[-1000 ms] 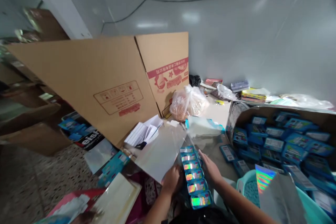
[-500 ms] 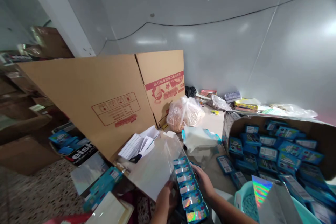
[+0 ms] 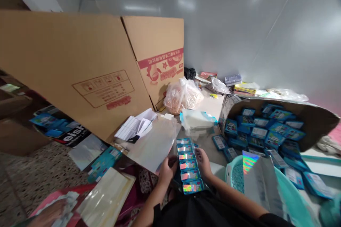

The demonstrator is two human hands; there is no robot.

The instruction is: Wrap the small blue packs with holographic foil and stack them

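A row of several small blue boxes (image 3: pixel 189 165) with shiny, rainbow-reflecting faces is held in front of my body, wrapped in clear film. My left hand (image 3: pixel 167 169) grips its left edge with curled fingers. On the other side, my right hand (image 3: pixel 203 163) is closed round the right edge, its fingertips partly hidden behind the boxes. Just left of the row lies a translucent plastic sheet (image 3: pixel 154 145). Beyond it sits a stack of pale plastic bags with blue edges (image 3: pixel 198 120).
A large cardboard sheet (image 3: pixel 101 56) stands at the left. An open carton (image 3: pixel 317 127) full of blue boxes and a turquoise basin (image 3: pixel 287 184) are on the right. A tied plastic bag (image 3: pixel 183 95) stands behind. Another person's hand (image 3: pixel 53 214) shows at lower left.
My view has tipped downward, so the scene sits higher or farther left. The row of boxes now shows its faces more squarely. Another person's hand has appeared at lower left.
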